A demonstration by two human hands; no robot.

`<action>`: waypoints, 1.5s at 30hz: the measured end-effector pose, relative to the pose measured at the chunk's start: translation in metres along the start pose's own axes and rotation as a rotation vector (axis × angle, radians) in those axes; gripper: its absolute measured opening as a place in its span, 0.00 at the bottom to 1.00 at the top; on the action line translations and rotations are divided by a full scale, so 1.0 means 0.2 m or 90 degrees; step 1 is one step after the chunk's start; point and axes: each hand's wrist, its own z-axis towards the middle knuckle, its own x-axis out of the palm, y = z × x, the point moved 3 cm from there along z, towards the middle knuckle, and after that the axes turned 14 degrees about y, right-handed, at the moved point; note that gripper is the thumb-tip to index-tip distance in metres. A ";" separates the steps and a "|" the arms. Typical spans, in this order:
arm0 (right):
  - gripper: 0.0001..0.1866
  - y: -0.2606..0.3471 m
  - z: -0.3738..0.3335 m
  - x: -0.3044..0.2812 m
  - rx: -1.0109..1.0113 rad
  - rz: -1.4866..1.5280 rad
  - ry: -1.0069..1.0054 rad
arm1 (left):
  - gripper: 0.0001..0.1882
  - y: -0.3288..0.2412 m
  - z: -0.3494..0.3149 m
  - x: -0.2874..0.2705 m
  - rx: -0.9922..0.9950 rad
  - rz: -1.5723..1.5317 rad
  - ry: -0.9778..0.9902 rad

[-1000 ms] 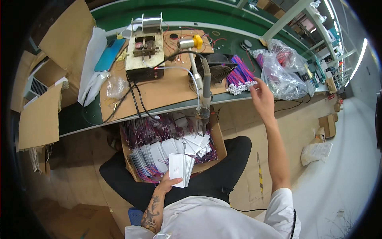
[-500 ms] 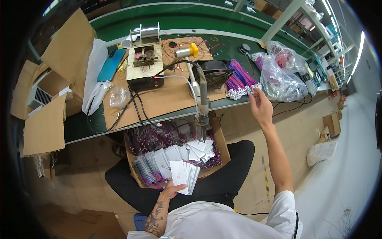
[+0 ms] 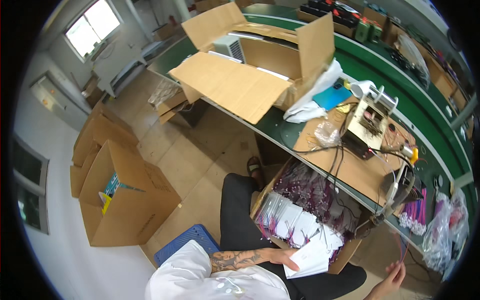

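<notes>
A fanned stack of flat white rectangular pieces [image 3: 311, 259] is gripped in my left hand [image 3: 283, 258], above the near side of a cardboard box between my legs. My right hand [image 3: 392, 281] is closed at the lower right, pinching a thin red-and-blue wire [image 3: 403, 249] that rises from the fingers. Inside the box lie more white pieces [image 3: 290, 220] in a row and a tangle of dark purple wires [image 3: 312, 185]. On the bench, right of the box, a bundle of red-and-blue wires with white connector ends [image 3: 414, 220] rests near the edge.
The green bench [image 3: 270, 127] carries an open carton [image 3: 235, 82], a beige machine with a spool [image 3: 369, 122], and a jointed stand [image 3: 392, 197] overhanging its edge. Clear plastic bags [image 3: 440, 235] hang at far right. A cardboard box [image 3: 130, 200] and blue stool [image 3: 187, 242] stand left.
My view has swung left. My right hand has left the wire bundle at the bench edge and come down nearer my body with a wire. My left hand still holds the white stack.
</notes>
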 end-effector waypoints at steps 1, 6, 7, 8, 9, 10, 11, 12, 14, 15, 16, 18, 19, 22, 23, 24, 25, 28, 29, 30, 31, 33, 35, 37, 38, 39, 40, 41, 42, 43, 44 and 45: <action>0.16 0.01 -0.08 0.00 -0.020 0.030 -0.020 | 0.38 0.03 0.03 0.00 -0.021 0.009 0.035; 0.09 0.01 -0.49 0.25 0.063 0.044 0.155 | 0.39 -0.04 0.13 0.15 -0.046 -0.004 0.067; 0.07 -0.08 -0.56 0.33 0.096 0.080 0.160 | 0.39 -0.09 0.14 0.16 -0.079 -0.014 0.078; 0.05 -0.02 -0.60 0.44 0.041 -0.045 0.228 | 0.38 -0.07 0.13 0.14 -0.087 -0.062 0.077; 0.05 -0.04 -0.65 0.48 0.015 -0.061 0.270 | 0.36 -0.12 0.12 0.16 -0.069 -0.067 0.078; 0.07 -0.01 -0.66 0.54 -0.022 -0.076 0.356 | 0.36 -0.07 0.10 0.12 -0.073 -0.087 0.081; 0.08 0.01 -0.69 0.56 0.002 -0.098 0.405 | 0.39 -0.11 0.10 0.13 -0.033 -0.114 0.078; 0.08 0.01 -0.72 0.58 0.019 -0.111 0.451 | 0.41 -0.13 0.10 0.12 -0.029 -0.104 0.057; 0.07 -0.08 -0.80 0.58 0.042 -0.063 0.455 | 0.42 -0.10 0.08 0.06 -0.059 -0.074 0.033; 0.07 -0.07 -0.82 0.57 0.003 -0.079 0.448 | 0.42 -0.08 0.08 0.05 -0.064 -0.092 0.021; 0.07 -0.07 -0.82 0.56 0.018 -0.085 0.441 | 0.42 -0.07 0.07 0.04 -0.067 -0.107 0.006; 0.07 -0.03 -0.81 0.57 0.014 -0.056 0.489 | 0.42 -0.05 0.05 0.03 -0.055 -0.142 0.001; 0.07 -0.02 -0.80 0.58 -0.001 -0.034 0.508 | 0.42 -0.04 0.03 0.03 -0.032 -0.166 -0.010; 0.07 -0.03 -0.80 0.57 -0.019 -0.009 0.546 | 0.42 -0.03 -0.02 0.01 -0.025 -0.138 -0.037; 0.07 -0.01 -0.80 0.56 -0.013 -0.026 0.562 | 0.42 -0.02 -0.03 0.00 -0.020 -0.132 -0.044; 0.07 -0.02 -0.81 0.54 -0.006 -0.026 0.567 | 0.42 -0.02 -0.04 0.00 -0.020 -0.139 -0.048; 0.06 -0.02 -0.83 0.53 0.022 -0.019 0.602 | 0.42 -0.03 -0.04 0.00 -0.040 -0.110 -0.045; 0.05 -0.03 -0.87 0.51 0.059 -0.012 0.634 | 0.40 -0.07 -0.03 -0.02 -0.069 -0.052 -0.029; 0.07 -0.07 -0.91 0.48 0.143 -0.001 0.656 | 0.40 -0.08 -0.03 0.00 -0.062 -0.046 -0.019; 0.10 -0.08 -0.92 0.47 0.226 0.010 0.672 | 0.40 -0.09 -0.01 0.01 -0.056 -0.039 -0.005; 0.10 -0.08 -0.93 0.49 0.233 0.007 0.668 | 0.40 -0.10 0.00 0.03 -0.059 -0.044 -0.001; 0.18 -0.10 -0.90 0.55 0.336 0.303 0.511 | 0.39 -0.12 0.00 0.04 -0.098 -0.010 0.002; 0.22 -0.15 -0.85 0.59 0.389 0.361 0.517 | 0.39 -0.11 0.00 0.04 -0.122 0.002 0.007; 0.21 -0.17 -0.79 0.64 0.415 0.382 0.479 | 0.40 -0.10 0.00 0.05 -0.145 0.011 0.013; 0.18 -0.20 -0.78 0.66 0.431 0.360 0.518 | 0.40 -0.10 0.00 0.05 -0.146 0.026 0.015; 0.16 -0.22 -0.77 0.68 0.445 0.337 0.557 | 0.40 -0.10 0.00 0.05 -0.146 0.043 0.017; 0.16 -0.23 -0.76 0.69 0.444 0.336 0.552 | 0.40 -0.10 0.00 0.05 -0.148 0.043 0.021; 0.15 -0.22 -0.74 0.70 0.409 0.410 0.531 | 0.40 -0.11 -0.01 0.05 -0.132 0.014 -0.011; 0.14 -0.21 -0.73 0.73 0.372 0.484 0.512 | 0.39 -0.12 -0.01 0.05 -0.115 -0.015 -0.047; 0.12 -0.19 -0.73 0.74 0.427 0.508 0.468 | 0.39 -0.13 -0.01 0.06 -0.116 -0.014 -0.046; 0.12 -0.18 -0.73 0.76 0.427 0.508 0.467 | 0.39 -0.14 0.00 0.06 -0.087 -0.045 -0.061; 0.11 -0.17 -0.73 0.77 0.474 0.521 0.412 | 0.39 -0.15 0.01 0.07 -0.057 -0.076 -0.076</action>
